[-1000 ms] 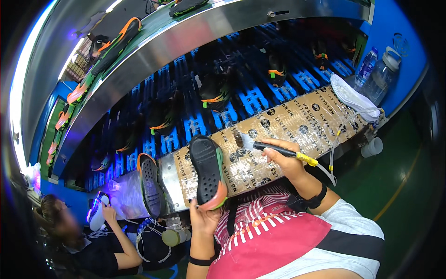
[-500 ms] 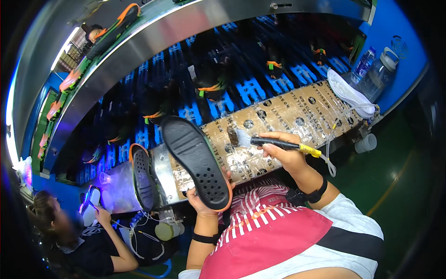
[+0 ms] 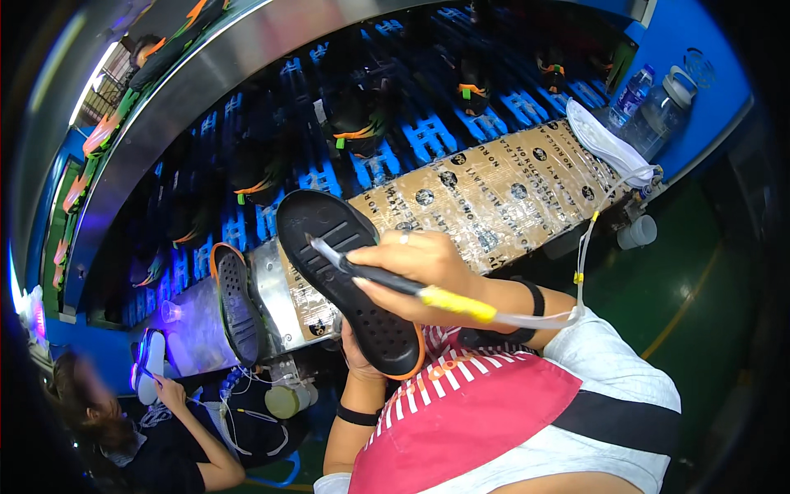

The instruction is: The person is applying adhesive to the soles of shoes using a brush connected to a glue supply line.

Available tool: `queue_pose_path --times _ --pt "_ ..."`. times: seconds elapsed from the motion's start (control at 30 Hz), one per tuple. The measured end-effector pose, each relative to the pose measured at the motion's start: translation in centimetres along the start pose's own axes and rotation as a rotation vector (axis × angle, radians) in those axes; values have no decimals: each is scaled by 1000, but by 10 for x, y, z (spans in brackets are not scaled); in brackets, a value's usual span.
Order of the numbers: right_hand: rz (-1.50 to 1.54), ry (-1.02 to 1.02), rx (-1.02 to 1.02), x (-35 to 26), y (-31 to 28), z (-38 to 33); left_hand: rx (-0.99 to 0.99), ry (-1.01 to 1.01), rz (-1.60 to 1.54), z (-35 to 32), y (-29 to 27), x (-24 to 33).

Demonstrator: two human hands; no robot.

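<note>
A black shoe sole point(image 3: 322, 216) with an orange edge at the heel is tilted up in front of me, its grooved and holed face toward me. My left hand point(image 3: 359, 356) grips it near the heel end from the side and below; part of the fingers is hidden behind it. In my right hand point(image 3: 428, 265) is a brush point(image 3: 383, 278) with a black handle and yellow tape, a clear tube running from its end. The brush tip lies against or just over the grooves of the forefoot; contact is hard to tell.
Behind a ledge covered in printed brown tape point(image 3: 494, 193), shoes sit on a rack with blue supports point(image 3: 428, 136). A second sole point(image 3: 239, 309) leans at left. White insole-shaped piece point(image 3: 605, 142), bottles point(image 3: 662, 111) and cup point(image 3: 638, 232) stand right. A co-worker point(image 3: 107, 412) works at lower left.
My right hand has carried the brush left and down from above the ledge onto the sole's forefoot area. The sole stays in my left hand, and the whole view has shifted slightly.
</note>
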State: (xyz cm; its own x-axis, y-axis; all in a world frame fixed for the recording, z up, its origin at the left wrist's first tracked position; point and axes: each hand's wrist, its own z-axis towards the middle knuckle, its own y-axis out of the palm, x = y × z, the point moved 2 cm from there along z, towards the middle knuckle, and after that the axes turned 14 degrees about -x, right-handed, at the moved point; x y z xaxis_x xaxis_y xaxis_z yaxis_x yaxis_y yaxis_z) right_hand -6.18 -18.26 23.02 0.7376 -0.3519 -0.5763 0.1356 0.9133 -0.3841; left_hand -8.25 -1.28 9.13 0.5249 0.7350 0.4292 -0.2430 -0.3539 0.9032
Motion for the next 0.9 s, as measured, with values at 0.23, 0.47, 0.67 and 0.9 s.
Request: queue_pose_path --times 0.23,0.47,0.67,0.9 --pt "-128 -42 -252 -8 36 -6 -63 -53 32 -14 3 -2" --pt "14 -34 -123 -12 29 -7 -64 59 24 -11 2 5" --pt "-142 -19 -314 -20 44 -12 -70 55 123 -18 6 5" --pt "-31 -44 -236 -18 39 -12 -108 23 -32 -15 6 15"
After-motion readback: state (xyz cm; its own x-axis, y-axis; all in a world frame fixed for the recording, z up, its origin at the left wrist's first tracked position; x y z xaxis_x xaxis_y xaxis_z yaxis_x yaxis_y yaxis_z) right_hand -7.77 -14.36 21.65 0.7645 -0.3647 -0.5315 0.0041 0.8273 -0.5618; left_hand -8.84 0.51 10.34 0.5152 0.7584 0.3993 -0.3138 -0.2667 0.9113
